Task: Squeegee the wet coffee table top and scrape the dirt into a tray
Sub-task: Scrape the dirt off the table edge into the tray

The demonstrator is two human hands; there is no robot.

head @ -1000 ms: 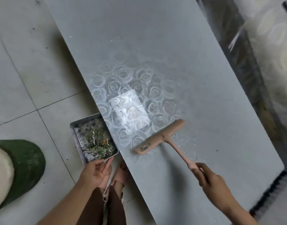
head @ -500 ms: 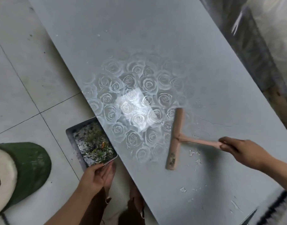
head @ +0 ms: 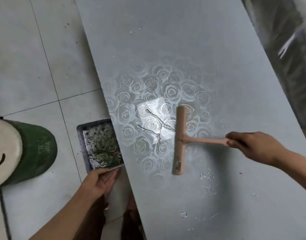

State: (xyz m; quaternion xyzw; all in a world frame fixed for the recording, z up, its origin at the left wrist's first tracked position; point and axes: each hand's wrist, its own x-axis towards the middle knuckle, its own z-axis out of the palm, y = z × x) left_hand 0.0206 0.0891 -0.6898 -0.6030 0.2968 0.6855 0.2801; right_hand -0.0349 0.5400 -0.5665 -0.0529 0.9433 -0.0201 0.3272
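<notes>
The grey coffee table top (head: 174, 40) runs diagonally through the head view, with a reflected rose pattern and thin lines of water near its middle. A pink squeegee (head: 179, 141) lies blade-down on it, its blade running near to far. My right hand (head: 251, 147) grips the end of its handle, right of the blade. A metal tray (head: 80, 135) holding wet green and dark dirt sits below the table's left edge. My left hand (head: 101, 181) holds the tray's near rim. Water drops lie on the near part of the top.
A green stool with a white seat (head: 18, 153) stands on the tiled floor to the left. Grey floor tiles (head: 36, 66) fill the left side. My legs show under the table's near left edge. A dark blurred strip runs along the table's far right side.
The squeegee has turned from slanted to near-to-far and sits right of the wet patch, my right hand now right of it. Lines of water have appeared left of the blade. The tray stays held.
</notes>
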